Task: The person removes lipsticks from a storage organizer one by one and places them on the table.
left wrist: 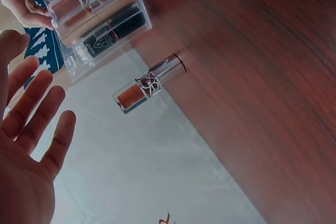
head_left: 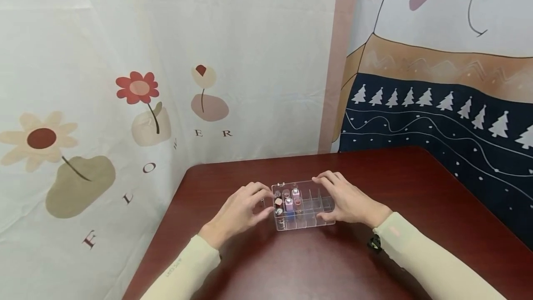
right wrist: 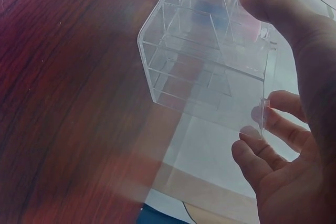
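Head, box: clear box (head_left: 313, 222) of small tubes (head_left: 289, 204) on surface (head_left: 291, 263), between left grip (head_left: 240, 207) and right grip (head_left: 350, 200).
Left wrist, left grip: wide; loose tube (left wrist: 150, 83) near box.
Right wrist, right grip: holding the box's end.

Clear case (right wrist: 202, 72) — partly outside both wrist views

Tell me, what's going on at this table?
A person is handling a clear, divided box with bare hands. The right hand holds its right end, fingers at the far edge and thumb at the near one. Small cosmetic-looking tubes sit in compartments toward the left end. The left hand is beside that end, fingers spread and holding nothing, with one loose tube nearby outside the box.
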Demonstrator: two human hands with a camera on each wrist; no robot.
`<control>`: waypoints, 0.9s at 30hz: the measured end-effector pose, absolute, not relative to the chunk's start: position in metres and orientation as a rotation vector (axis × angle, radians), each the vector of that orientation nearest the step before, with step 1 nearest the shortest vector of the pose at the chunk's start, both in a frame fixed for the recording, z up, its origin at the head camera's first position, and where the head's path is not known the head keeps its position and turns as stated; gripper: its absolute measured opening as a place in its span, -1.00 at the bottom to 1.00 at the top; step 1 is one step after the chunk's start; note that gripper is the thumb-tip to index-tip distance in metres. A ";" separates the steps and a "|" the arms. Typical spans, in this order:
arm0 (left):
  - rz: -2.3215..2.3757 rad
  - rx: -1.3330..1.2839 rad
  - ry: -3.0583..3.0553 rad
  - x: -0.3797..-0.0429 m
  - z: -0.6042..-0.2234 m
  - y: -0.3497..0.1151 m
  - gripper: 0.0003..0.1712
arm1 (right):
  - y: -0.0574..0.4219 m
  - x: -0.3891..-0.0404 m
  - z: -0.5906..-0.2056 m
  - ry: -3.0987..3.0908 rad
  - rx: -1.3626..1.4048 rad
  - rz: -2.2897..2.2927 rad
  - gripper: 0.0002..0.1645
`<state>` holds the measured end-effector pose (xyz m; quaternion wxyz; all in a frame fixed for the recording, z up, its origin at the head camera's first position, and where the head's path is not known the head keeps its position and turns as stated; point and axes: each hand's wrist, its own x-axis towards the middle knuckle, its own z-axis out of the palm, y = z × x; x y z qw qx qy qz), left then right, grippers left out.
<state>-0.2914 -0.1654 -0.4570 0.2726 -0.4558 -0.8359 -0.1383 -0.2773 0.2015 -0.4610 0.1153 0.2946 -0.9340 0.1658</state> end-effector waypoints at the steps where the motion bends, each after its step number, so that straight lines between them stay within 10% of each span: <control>1: -0.366 -1.232 -2.252 -0.291 -0.457 -0.164 -0.65 | 0.202 -0.278 -0.461 -2.737 0.865 0.491 0.20; 27: -0.221 -1.355 -2.331 -0.295 -0.452 -0.146 -0.72 | 0.206 -0.281 -0.465 -2.772 0.857 0.493 0.20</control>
